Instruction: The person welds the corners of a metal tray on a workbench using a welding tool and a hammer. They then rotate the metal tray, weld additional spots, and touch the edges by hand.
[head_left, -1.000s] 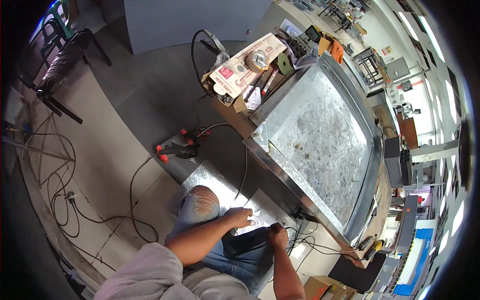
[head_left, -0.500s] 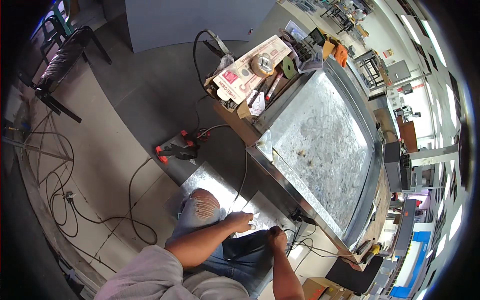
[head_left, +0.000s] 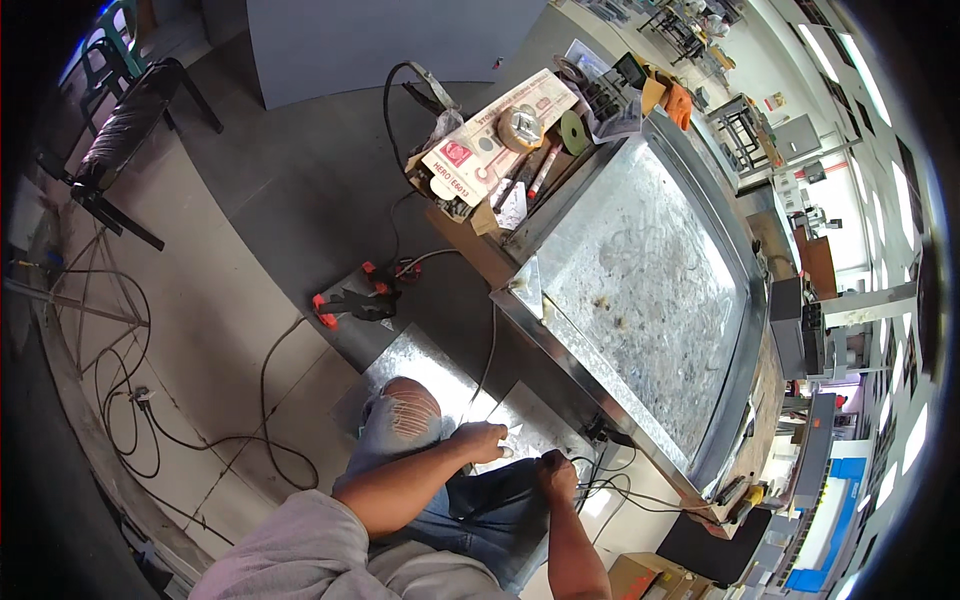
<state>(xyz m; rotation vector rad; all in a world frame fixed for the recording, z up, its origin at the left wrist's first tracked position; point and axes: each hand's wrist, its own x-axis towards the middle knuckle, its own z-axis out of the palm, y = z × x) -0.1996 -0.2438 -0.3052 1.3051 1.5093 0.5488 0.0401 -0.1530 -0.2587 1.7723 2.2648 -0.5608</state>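
Note:
My left hand (head_left: 480, 443) is in front of my bent knee, its fingers curled. A small pale tip shows at its fingers, too small to name. To its right, my right hand (head_left: 556, 474) is closed in a fist beside the dark cloth over my thigh (head_left: 495, 495); whatever may be inside it is hidden. Below both hands lie shiny sheet metal pieces (head_left: 540, 425) on the floor. The metal tabletop (head_left: 640, 290), with a raised rim and dark smudges, rises to the right of my hands, and neither hand touches it.
On the table's far left corner are a cardboard box (head_left: 500, 135), a tape roll (head_left: 521, 128) and a red-capped marker (head_left: 545, 170). A black and red tool (head_left: 355, 302) lies on the floor. Cables (head_left: 265, 400) run across the floor tiles. A black bench (head_left: 125, 140) stands far left.
The view has shifted very slightly. Both hands keep nearly the same place and pose.

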